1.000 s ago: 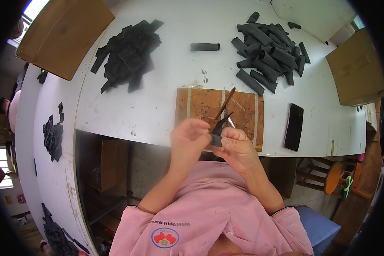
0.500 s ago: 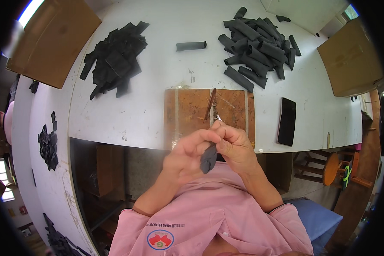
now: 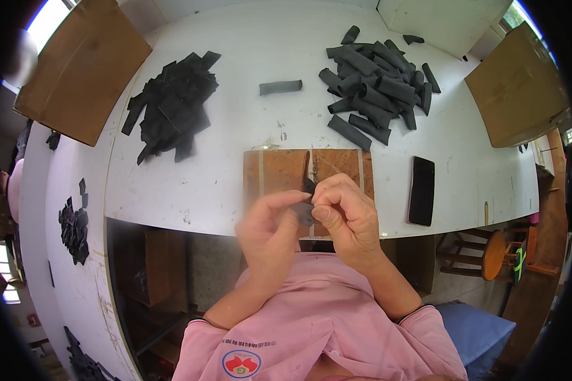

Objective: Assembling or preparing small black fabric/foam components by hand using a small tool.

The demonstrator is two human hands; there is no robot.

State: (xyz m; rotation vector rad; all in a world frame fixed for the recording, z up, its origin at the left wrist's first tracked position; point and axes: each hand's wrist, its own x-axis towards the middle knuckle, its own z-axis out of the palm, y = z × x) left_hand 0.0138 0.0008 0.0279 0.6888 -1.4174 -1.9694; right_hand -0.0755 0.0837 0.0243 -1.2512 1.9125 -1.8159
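Observation:
A small dark grey fabric piece (image 3: pixel 304 214) is pinched between my two hands, over the near edge of a brown wooden board (image 3: pixel 340 161). My left hand (image 3: pixel 270 232), slightly blurred, grips it with thumb and forefinger. The fingers of my right hand (image 3: pixel 349 219) are curled and closed on its other side. A thin dark brown stick (image 3: pixel 307 166) rises from the board, its near end meeting black material at my fingertips. Whether the fabric sits around the stick or only beside it, I cannot tell.
Flat dark pieces (image 3: pixel 175 108) are heaped at the left, rolled dark tubes (image 3: pixel 381 82) at the right. A single tube (image 3: pixel 281 87) lies between them. A black phone (image 3: pixel 422 190) rests right of the board. Cardboard boxes (image 3: pixel 82 70) (image 3: pixel 518 89) stand at both sides.
Both hands have moved the fabric piece up and away from my body, to the near end of the stick. My left fingers have shifted along the piece. The whole view has tilted slightly.

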